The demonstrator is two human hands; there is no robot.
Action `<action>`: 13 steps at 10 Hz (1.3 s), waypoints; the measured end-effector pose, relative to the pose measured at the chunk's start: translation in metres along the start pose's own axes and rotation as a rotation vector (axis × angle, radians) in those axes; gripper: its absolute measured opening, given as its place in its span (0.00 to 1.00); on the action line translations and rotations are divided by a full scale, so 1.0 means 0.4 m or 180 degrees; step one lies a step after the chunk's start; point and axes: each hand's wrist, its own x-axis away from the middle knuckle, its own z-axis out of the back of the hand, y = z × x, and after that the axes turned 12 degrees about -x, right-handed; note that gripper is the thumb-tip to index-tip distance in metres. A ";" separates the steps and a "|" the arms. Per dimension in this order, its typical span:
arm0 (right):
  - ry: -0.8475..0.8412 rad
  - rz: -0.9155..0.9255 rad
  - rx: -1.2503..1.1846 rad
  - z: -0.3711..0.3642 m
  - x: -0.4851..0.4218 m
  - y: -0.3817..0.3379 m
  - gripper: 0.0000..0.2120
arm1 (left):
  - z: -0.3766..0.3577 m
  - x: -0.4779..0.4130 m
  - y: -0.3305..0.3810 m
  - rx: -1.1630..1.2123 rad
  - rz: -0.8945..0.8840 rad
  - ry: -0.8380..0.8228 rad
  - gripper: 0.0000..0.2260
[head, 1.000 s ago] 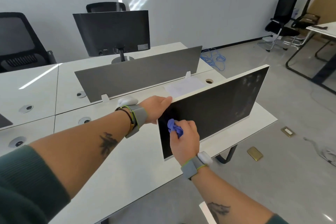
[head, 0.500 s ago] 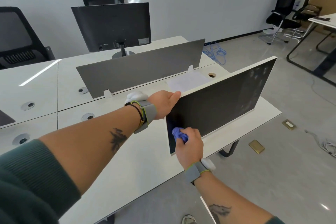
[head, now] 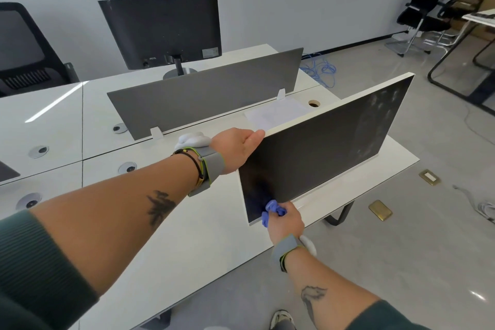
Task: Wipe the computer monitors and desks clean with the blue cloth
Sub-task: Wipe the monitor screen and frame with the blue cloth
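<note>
Two hands touch the white-framed black monitor (head: 321, 153). Left hand (head: 235, 150) grips its top corner; right hand (head: 286, 220) clenches crumpled blue cloth (head: 273, 207) at its bottom corner

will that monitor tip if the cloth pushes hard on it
Probably it would rock back: the monitor is a thin, wide panel, and the left hand grips its top corner as if bracing it. Likely light, being so slim. Its stand is hidden.

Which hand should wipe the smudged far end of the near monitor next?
Right, probably. The right hand grips the blue cloth against the lower corner of the near monitor. The left hand holds its top corner, steadying it, and has no cloth.
</note>
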 end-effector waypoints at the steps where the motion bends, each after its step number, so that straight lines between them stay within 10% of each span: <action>1: 0.0133 -0.0227 -0.0575 0.037 -0.076 -0.023 0.05 | 0.016 -0.003 -0.010 -0.0108 0.0018 -0.0241 0.25; 8: -0.0363 -0.1139 -0.1165 0.364 -0.618 -0.131 0.05 | -0.065 -0.462 0.587 -0.1660 0.0335 0.0294 0.19; 13: -0.0114 -0.0965 -0.0951 0.475 -0.813 -0.222 0.04 | -0.102 -0.541 0.588 -0.1763 0.0502 0.0538 0.25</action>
